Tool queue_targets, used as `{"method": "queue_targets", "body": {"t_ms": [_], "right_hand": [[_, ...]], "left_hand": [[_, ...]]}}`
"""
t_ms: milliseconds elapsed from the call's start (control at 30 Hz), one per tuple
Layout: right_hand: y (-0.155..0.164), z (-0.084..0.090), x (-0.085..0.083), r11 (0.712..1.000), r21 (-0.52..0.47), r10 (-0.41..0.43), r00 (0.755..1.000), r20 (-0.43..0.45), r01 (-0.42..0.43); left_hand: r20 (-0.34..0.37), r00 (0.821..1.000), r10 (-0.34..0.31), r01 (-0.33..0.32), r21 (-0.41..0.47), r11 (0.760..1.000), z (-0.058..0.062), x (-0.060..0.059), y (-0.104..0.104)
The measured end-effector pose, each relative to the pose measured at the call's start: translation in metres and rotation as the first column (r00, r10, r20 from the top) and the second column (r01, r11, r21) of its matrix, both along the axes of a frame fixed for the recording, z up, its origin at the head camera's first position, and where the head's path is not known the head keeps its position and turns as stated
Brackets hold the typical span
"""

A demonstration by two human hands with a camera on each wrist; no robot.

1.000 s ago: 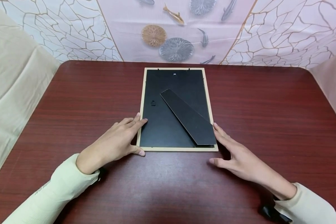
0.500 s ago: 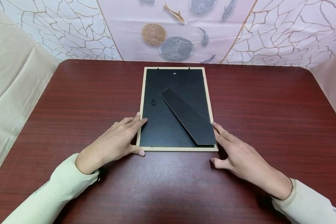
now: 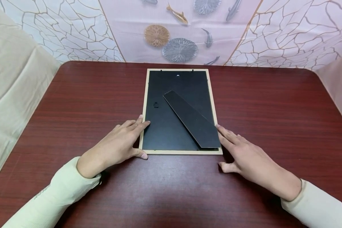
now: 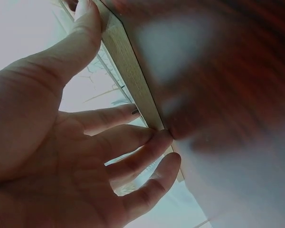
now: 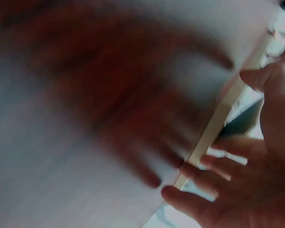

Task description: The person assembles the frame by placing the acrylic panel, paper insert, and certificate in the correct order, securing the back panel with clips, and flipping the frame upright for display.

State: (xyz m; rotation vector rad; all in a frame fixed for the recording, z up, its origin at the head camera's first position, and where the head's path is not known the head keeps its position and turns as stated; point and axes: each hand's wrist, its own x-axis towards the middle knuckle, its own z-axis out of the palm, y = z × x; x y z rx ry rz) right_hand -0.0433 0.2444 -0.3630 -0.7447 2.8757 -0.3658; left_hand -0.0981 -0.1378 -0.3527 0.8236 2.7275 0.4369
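Observation:
A picture frame (image 3: 176, 136) with a light wood border lies back side up on the table, its black backing showing. A black easel stand (image 3: 192, 122) slants across the backing, its wide end at the lower right corner. My left hand (image 3: 114, 147) rests at the lower left side, index fingertip over the border and thumb at the bottom corner. In the left wrist view its fingertips meet the wooden edge (image 4: 128, 66). My right hand (image 3: 253, 160) lies along the lower right side, fingertips at the border (image 5: 213, 126), thumb spread away.
The dark red wooden table (image 3: 88, 95) extends around the frame on every side. Behind its far edge hangs a patterned cloth (image 3: 131, 31) printed with fish and round shapes. Pale cloth (image 3: 14, 79) hangs along the left side.
My right hand has shifted slightly, its thumb drawing a little to the right, away from the frame's bottom corner. The left hand and the picture frame have stayed in place.

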Motion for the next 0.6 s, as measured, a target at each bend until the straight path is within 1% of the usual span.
{"method": "queue_targets", "body": {"t_ms": [67,133,233,267,333,400,500,600], "right_hand": [[0.005,0.003,-0.004,0.999,-0.048,0.012,0.999,0.05,-0.01],[0.012,0.005,-0.01,0.994,-0.107,0.035,0.997,0.073,-0.027],[0.02,0.01,-0.025,0.978,-0.203,0.05,0.997,0.052,-0.038],[0.022,0.013,-0.032,0.974,-0.227,0.037,0.999,0.036,-0.028],[0.023,0.019,-0.049,0.964,-0.264,-0.022,0.999,0.03,0.03],[0.021,0.026,-0.07,0.951,-0.282,-0.11,0.992,0.064,0.124],[0.012,0.029,-0.103,0.918,-0.298,-0.228,0.962,0.147,0.263],[0.004,0.024,-0.132,0.875,-0.325,-0.3,0.929,0.217,0.359]], "left_hand": [[0.001,1.0,0.005,-0.005,-0.002,1.0,0.0,0.0,-0.001],[0.005,1.0,0.008,-0.008,-0.009,1.0,0.0,0.0,0.0],[0.018,1.0,0.012,-0.011,-0.033,0.999,0.002,0.0,0.001],[0.026,1.0,0.015,-0.014,-0.042,0.999,0.002,0.0,0.002],[0.041,0.999,0.021,-0.018,-0.058,0.998,0.004,-0.002,0.003],[0.054,0.998,0.027,-0.023,-0.067,0.998,0.005,-0.003,0.003],[0.074,0.997,0.033,-0.028,-0.072,0.997,0.006,-0.006,0.003],[0.071,0.997,0.019,-0.014,-0.073,0.997,0.006,-0.006,0.003]]}}
